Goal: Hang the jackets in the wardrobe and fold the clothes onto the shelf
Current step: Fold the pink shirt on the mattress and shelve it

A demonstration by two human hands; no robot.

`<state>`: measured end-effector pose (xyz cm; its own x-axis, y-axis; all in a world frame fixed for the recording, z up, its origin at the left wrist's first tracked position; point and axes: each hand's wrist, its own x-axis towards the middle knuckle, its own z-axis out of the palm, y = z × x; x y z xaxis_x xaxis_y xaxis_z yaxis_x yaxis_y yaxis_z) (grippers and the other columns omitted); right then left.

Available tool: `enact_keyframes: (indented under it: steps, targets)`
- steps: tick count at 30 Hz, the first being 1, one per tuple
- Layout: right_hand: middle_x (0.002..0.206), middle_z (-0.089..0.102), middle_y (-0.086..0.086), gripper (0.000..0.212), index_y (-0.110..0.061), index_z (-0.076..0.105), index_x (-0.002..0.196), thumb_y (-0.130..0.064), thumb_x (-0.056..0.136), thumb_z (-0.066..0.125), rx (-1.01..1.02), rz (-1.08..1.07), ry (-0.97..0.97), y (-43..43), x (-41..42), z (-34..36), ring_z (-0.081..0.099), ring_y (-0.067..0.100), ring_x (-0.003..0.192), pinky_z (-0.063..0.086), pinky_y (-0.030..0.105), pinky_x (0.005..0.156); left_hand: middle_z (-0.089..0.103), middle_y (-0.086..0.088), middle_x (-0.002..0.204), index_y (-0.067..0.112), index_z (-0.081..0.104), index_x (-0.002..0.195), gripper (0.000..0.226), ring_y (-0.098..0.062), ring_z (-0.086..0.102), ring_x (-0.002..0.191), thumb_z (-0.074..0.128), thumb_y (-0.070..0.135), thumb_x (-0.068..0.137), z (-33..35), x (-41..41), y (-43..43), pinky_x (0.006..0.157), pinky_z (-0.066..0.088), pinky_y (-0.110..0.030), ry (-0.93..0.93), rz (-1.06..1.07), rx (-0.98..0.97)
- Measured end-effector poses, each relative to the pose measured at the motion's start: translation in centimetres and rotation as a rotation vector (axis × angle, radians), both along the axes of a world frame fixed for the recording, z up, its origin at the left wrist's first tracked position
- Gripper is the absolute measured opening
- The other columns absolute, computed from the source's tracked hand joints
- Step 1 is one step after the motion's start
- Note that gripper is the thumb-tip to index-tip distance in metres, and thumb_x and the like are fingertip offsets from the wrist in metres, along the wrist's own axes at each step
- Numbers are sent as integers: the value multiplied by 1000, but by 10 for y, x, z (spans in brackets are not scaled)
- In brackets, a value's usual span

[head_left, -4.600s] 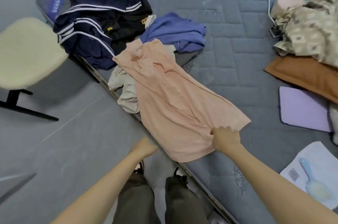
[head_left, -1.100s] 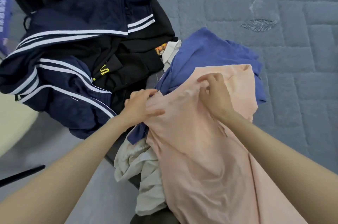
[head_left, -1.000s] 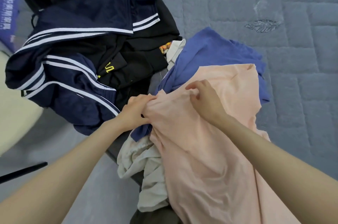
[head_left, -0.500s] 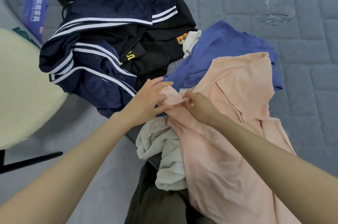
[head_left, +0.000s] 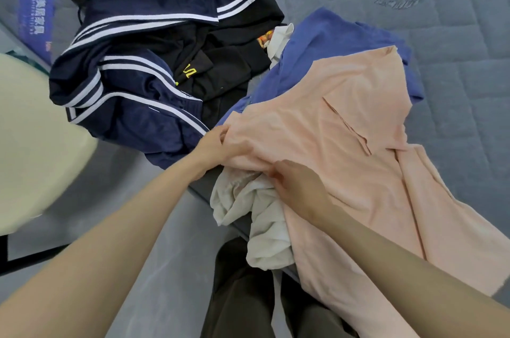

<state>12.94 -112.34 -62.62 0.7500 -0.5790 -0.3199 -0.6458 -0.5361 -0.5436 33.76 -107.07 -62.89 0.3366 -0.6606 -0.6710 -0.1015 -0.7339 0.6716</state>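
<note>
Peach cotton garment (head_left: 345,144) lies on the grey quilted mattress (head_left: 455,34), long axis running from a crumpled blue top (head_left: 331,31) at the far end diagonally down to the lower right. Left hand (head_left: 212,147) pinches its near-left edge. Right hand (head_left: 298,186), close beside, grips the same edge over a crumpled cream cloth (head_left: 259,213), fingertips hidden, probably curled under. Navy white-striped jacket (head_left: 143,106) heaped left, with grey floor (head_left: 154,255) and a cream chair seat (head_left: 33,139) below.

A blue booklet (head_left: 36,20) lies far off on the left. It has big white Chinese words on it, with a line of tiny print beside them, too small to read. The black top (head_left: 229,61) in the pile shows yellow letters like "UL", partly hidden in a fold.
</note>
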Motion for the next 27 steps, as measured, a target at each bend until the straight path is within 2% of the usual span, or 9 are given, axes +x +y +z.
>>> enact_keyframes:
  steps: [3,6,8,12,17,21,23,25,27]
  targets:
    - [106,60,1,17,-13,60,105,-23,95,51,-63,-40,-22,5,6,-13,53,22,101,43,35,76,55,17,107,22,48,120,59,5,53,92,82,26,72,-16,-4,23,72,43,-10,-60,-148,-38]
    - [118,56,0,25,-13,59,113,-21,90,56,-147,-2,50,6,12,-26,49,21,109,41,30,82,58,-8,87,5,54,88,21,-15,48,76,71,15,81,-27,-8,31,67,39,-30,-271,-245,-141]
    - [118,55,0,22,-13,59,111,-22,92,52,-203,16,119,5,14,-31,48,21,110,39,29,83,49,-10,74,6,45,70,26,-19,41,68,64,13,86,-32,-10,34,62,32,-33,-375,-313,-162]
    - [112,57,7,20,-7,58,103,-22,98,46,-130,-6,126,0,17,-19,50,25,104,39,34,80,47,-2,66,19,42,81,17,-18,40,60,50,19,96,-22,-8,34,56,33,-31,-349,-189,-258]
    - [65,46,-1,18,-13,41,83,-29,90,44,296,-269,-102,9,4,25,38,12,58,29,29,57,35,3,63,16,44,81,25,-4,28,52,46,32,99,6,-5,21,47,26,-16,-166,-6,-373]
    - [56,41,-12,22,-21,38,72,-20,82,59,387,-333,-106,25,-12,43,35,4,51,28,19,51,45,2,71,21,56,90,16,-7,44,59,48,33,98,17,2,16,49,45,-19,-46,273,-220]
    - [63,51,-10,18,-24,44,82,-23,78,62,464,-259,-10,34,-15,43,44,4,56,36,24,57,46,2,69,20,57,89,20,-13,44,56,49,37,96,18,9,22,41,44,-18,-52,299,-104]
    - [84,58,-8,34,-26,45,104,-32,77,64,464,-139,143,43,-13,39,56,12,74,43,31,68,51,2,70,16,59,92,28,-13,46,57,50,43,94,15,12,33,46,44,-21,-108,196,-20]
    - [95,59,-7,49,-26,40,119,-41,78,64,316,23,272,51,-8,31,57,19,86,40,30,70,50,2,71,15,57,83,34,-12,44,61,51,47,92,8,9,45,54,40,-25,-93,32,26]
